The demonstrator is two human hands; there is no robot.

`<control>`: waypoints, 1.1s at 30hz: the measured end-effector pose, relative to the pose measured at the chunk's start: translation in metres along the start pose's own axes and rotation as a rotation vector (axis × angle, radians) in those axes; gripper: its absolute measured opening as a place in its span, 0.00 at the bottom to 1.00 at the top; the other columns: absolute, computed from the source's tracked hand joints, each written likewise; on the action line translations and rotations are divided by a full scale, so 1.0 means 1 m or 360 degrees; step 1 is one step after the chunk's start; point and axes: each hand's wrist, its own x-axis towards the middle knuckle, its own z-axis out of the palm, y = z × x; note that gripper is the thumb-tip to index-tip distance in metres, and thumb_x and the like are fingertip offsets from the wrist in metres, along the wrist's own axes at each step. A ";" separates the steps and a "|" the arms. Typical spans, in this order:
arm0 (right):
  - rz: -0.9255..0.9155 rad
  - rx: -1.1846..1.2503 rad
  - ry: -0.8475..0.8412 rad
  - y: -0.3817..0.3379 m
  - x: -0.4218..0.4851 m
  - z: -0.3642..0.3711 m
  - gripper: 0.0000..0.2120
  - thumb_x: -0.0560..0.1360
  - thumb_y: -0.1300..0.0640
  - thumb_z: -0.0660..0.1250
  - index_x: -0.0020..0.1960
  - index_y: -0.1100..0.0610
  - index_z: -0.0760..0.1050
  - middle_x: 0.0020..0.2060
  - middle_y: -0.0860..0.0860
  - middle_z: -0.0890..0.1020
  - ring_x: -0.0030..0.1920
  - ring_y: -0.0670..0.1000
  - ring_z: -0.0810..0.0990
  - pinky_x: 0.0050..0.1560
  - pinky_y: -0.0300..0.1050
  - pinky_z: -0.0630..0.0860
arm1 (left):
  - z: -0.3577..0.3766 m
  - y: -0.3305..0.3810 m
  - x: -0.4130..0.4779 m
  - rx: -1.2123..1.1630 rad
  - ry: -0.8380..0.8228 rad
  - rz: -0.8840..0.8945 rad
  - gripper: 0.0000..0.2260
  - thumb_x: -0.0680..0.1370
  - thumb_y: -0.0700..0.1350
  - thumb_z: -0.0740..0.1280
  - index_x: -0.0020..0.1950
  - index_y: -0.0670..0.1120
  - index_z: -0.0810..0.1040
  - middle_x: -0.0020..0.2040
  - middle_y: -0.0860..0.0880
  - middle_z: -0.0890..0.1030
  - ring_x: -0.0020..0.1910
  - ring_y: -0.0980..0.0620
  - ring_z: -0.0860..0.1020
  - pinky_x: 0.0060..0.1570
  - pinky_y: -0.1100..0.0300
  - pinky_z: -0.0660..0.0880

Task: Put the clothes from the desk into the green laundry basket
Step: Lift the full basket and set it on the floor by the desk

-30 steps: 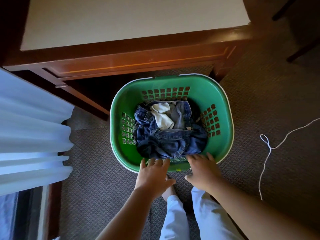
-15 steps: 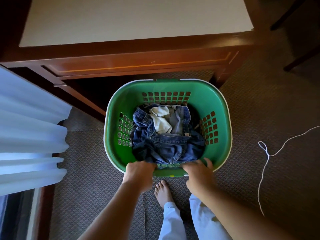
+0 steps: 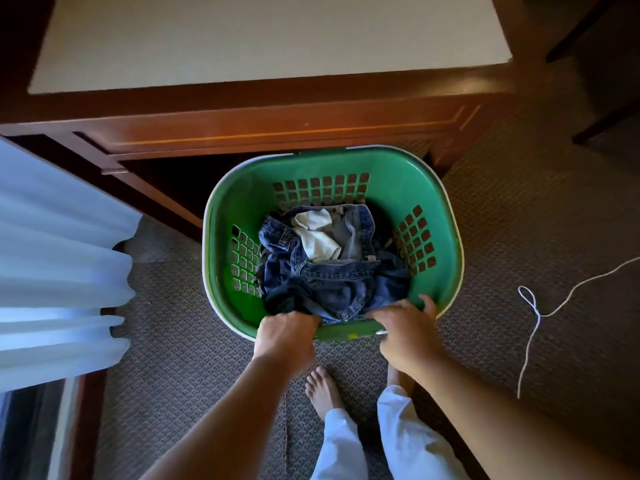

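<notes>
— Where's the load?

— Jeans [image 3: 332,282] and a white piece [image 3: 317,233] sit in the green basket [image 3: 446,216] on the carpet; desk [image 3: 263,39] at twelve o'clock looks bare.

— Grip?

— My left hand [image 3: 285,337] and right hand [image 3: 405,332] curl over the six-o'clock rim. I'd lift evenly so it stays level.

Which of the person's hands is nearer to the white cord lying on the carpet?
The right hand. It grips the green laundry basket's near rim on the side toward the white cord; the left hand grips the same rim farther from it.
</notes>
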 end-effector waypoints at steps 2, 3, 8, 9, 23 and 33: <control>0.0030 0.0001 0.0044 0.001 0.003 -0.003 0.23 0.71 0.55 0.68 0.65 0.40 0.76 0.56 0.42 0.83 0.64 0.49 0.73 0.68 0.55 0.46 | -0.009 -0.002 0.006 0.0037 0.0029 0.0030 0.19 0.76 0.43 0.64 0.65 0.55 0.78 0.54 0.48 0.85 0.55 0.44 0.84 0.51 0.55 0.77; 0.0051 0.0015 0.0054 0.000 0.004 -0.005 0.23 0.71 0.55 0.67 0.65 0.41 0.76 0.55 0.42 0.83 0.63 0.49 0.73 0.67 0.54 0.47 | -0.013 -0.005 0.009 0.0066 0.0037 0.0047 0.19 0.76 0.43 0.65 0.65 0.55 0.78 0.54 0.49 0.85 0.56 0.44 0.84 0.51 0.55 0.77; 0.0155 0.0195 0.0071 -0.037 -0.003 0.010 0.24 0.69 0.60 0.65 0.62 0.43 0.77 0.51 0.46 0.84 0.61 0.51 0.76 0.65 0.54 0.54 | -0.025 -0.034 0.020 0.0313 0.0000 0.0130 0.19 0.77 0.43 0.65 0.67 0.55 0.76 0.57 0.50 0.84 0.57 0.45 0.83 0.52 0.55 0.77; 0.0155 0.0202 0.0133 -0.042 -0.003 0.016 0.23 0.65 0.60 0.67 0.58 0.43 0.79 0.47 0.45 0.85 0.57 0.51 0.78 0.64 0.55 0.56 | -0.026 -0.038 0.023 0.0337 -0.0002 0.0143 0.19 0.77 0.43 0.65 0.67 0.55 0.76 0.57 0.50 0.84 0.57 0.45 0.83 0.51 0.55 0.77; -0.0056 -0.0048 0.0177 -0.013 0.008 0.018 0.25 0.58 0.57 0.78 0.54 0.45 0.83 0.43 0.43 0.86 0.50 0.51 0.81 0.72 0.65 0.50 | -0.008 -0.023 0.014 0.0107 0.0030 0.0002 0.19 0.75 0.43 0.65 0.65 0.56 0.79 0.53 0.49 0.85 0.53 0.44 0.84 0.47 0.57 0.76; -0.0168 -0.0096 0.0183 0.001 0.003 0.019 0.26 0.55 0.58 0.79 0.53 0.46 0.83 0.44 0.43 0.86 0.50 0.51 0.81 0.72 0.68 0.52 | 0.014 -0.010 0.010 -0.0011 0.0043 -0.0102 0.20 0.73 0.45 0.64 0.64 0.58 0.79 0.51 0.50 0.86 0.52 0.45 0.84 0.43 0.57 0.75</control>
